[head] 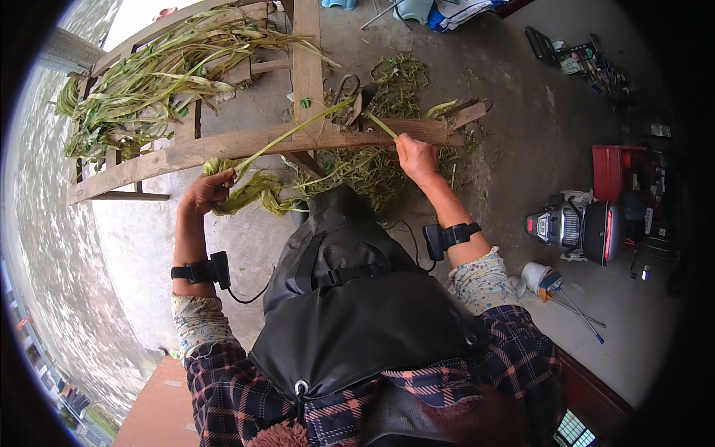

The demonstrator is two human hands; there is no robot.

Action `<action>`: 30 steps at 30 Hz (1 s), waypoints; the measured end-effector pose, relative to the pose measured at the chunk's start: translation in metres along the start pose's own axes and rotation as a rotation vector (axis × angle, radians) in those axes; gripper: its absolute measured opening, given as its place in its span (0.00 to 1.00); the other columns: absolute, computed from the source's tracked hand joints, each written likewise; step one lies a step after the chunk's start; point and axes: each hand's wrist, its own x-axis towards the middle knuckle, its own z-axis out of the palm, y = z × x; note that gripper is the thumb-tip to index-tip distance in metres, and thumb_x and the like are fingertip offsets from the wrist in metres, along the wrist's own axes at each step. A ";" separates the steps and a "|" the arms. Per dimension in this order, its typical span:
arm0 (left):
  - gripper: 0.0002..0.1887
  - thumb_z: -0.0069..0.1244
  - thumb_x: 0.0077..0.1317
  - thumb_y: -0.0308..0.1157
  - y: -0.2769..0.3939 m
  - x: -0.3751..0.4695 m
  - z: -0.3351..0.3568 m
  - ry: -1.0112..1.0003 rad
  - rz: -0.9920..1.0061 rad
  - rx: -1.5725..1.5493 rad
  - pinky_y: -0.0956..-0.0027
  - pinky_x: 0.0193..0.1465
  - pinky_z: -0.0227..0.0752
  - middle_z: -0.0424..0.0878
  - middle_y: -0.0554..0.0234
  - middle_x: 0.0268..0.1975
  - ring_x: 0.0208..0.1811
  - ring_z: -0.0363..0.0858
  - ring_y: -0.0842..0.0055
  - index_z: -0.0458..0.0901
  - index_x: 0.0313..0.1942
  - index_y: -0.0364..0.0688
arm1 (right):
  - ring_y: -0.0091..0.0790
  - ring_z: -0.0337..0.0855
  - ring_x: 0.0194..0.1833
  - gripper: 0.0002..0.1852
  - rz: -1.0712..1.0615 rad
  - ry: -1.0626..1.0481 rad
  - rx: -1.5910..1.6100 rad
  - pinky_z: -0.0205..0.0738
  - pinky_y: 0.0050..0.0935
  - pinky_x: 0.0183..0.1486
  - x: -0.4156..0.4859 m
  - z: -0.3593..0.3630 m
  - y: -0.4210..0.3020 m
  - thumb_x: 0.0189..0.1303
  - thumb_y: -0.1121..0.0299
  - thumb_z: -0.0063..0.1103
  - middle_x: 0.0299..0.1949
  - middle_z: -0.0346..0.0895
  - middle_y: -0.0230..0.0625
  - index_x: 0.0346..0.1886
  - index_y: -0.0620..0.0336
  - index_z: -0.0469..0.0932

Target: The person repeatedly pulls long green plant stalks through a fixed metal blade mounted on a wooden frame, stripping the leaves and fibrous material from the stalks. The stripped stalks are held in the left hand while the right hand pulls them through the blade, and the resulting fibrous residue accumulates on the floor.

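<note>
My left hand (208, 191) grips a bundle of green fibre strips (254, 193) that droops below it. One long strip (290, 134) stretches from there up to a metal scraping device (353, 103) with a looped handle, mounted on a wooden beam (223, 146). On the device's right side, a short length of green strip (382, 124) comes out, and my right hand (416, 159) is closed on its end. Whether both lengths are one strip is hidden by the device. A black apron (363, 313) covers my front.
Long plant stalks or strips (167, 72) lie heaped on the wooden frame at left. Green scrapings (368, 173) litter the concrete floor beneath the beam. At right are a motor scooter (575, 226) and a white bucket (536, 275). A cord (410, 240) hangs by my right forearm.
</note>
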 end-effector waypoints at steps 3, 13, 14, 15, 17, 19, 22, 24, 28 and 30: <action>0.10 0.51 0.68 0.40 0.007 0.025 0.039 -0.097 0.022 0.097 0.79 0.18 0.43 0.67 0.79 0.20 0.13 0.53 0.89 0.77 0.33 0.45 | 0.55 0.76 0.24 0.11 0.134 -0.085 -0.042 0.66 0.48 0.24 -0.103 -0.052 0.077 0.64 0.63 0.55 0.18 0.72 0.46 0.29 0.58 0.70; 0.10 0.50 0.69 0.40 0.016 0.042 0.120 0.209 0.171 0.027 0.80 0.17 0.50 0.72 0.76 0.20 0.14 0.55 0.88 0.78 0.34 0.44 | 0.51 0.81 0.39 0.09 1.117 -0.638 -0.872 0.75 0.44 0.43 -0.513 -0.234 0.279 0.57 0.68 0.53 0.33 0.81 0.46 0.31 0.60 0.81; 0.12 0.47 0.70 0.41 0.019 0.038 0.128 0.199 0.110 -0.099 0.80 0.17 0.50 0.72 0.75 0.20 0.15 0.58 0.88 0.78 0.34 0.44 | 0.50 0.82 0.39 0.08 1.144 -0.579 -0.809 0.75 0.46 0.41 -0.502 -0.229 0.290 0.56 0.69 0.54 0.33 0.82 0.46 0.32 0.59 0.82; 0.12 0.45 0.72 0.42 0.021 0.037 0.139 -0.037 0.098 -0.307 0.80 0.18 0.50 0.71 0.76 0.20 0.15 0.58 0.88 0.77 0.35 0.44 | 0.49 0.83 0.38 0.07 1.248 -0.576 -0.741 0.76 0.47 0.39 -0.475 -0.220 0.295 0.54 0.71 0.55 0.32 0.82 0.46 0.33 0.58 0.83; 0.13 0.43 0.72 0.42 0.015 0.046 0.185 -0.419 0.131 -0.332 0.80 0.21 0.57 0.74 0.74 0.22 0.16 0.63 0.86 0.78 0.38 0.43 | 0.51 0.82 0.37 0.09 0.803 -0.596 -0.675 0.74 0.49 0.35 -0.382 -0.172 0.285 0.59 0.67 0.53 0.32 0.81 0.48 0.31 0.59 0.82; 0.13 0.43 0.73 0.39 0.000 0.062 0.254 -0.347 0.175 -0.013 0.77 0.33 0.70 0.80 0.69 0.29 0.25 0.75 0.81 0.79 0.45 0.41 | 0.55 0.80 0.36 0.07 0.555 -0.657 -0.451 0.73 0.50 0.35 -0.265 -0.116 0.243 0.59 0.72 0.50 0.31 0.79 0.50 0.35 0.62 0.77; 0.13 0.43 0.72 0.34 -0.007 0.089 0.343 -0.461 0.557 0.440 0.72 0.49 0.72 0.83 0.64 0.40 0.42 0.81 0.76 0.79 0.50 0.37 | 0.47 0.78 0.35 0.04 -0.292 -0.288 0.065 0.69 0.43 0.38 -0.118 -0.080 0.141 0.58 0.70 0.52 0.26 0.75 0.41 0.31 0.59 0.71; 0.12 0.43 0.72 0.33 0.000 0.105 0.379 -0.555 0.637 0.449 0.72 0.51 0.71 0.83 0.64 0.36 0.41 0.82 0.76 0.80 0.45 0.35 | 0.37 0.77 0.33 0.03 -0.384 -0.151 -0.081 0.66 0.36 0.37 -0.045 -0.101 0.096 0.58 0.70 0.54 0.26 0.72 0.33 0.31 0.55 0.72; 0.13 0.41 0.72 0.35 0.037 0.143 0.410 -0.661 0.335 0.186 0.69 0.44 0.72 0.71 0.70 0.23 0.29 0.79 0.76 0.77 0.35 0.37 | 0.35 0.75 0.34 0.03 -0.324 0.288 -0.290 0.64 0.35 0.37 0.054 -0.160 0.115 0.59 0.69 0.56 0.28 0.72 0.30 0.33 0.54 0.72; 0.13 0.39 0.73 0.37 0.050 0.172 0.435 -0.622 0.240 -0.153 0.68 0.38 0.69 0.65 0.74 0.22 0.23 0.68 0.79 0.76 0.38 0.39 | 0.37 0.76 0.34 0.04 -0.230 0.337 -0.385 0.64 0.37 0.38 0.070 -0.158 0.149 0.61 0.67 0.55 0.28 0.74 0.31 0.35 0.54 0.72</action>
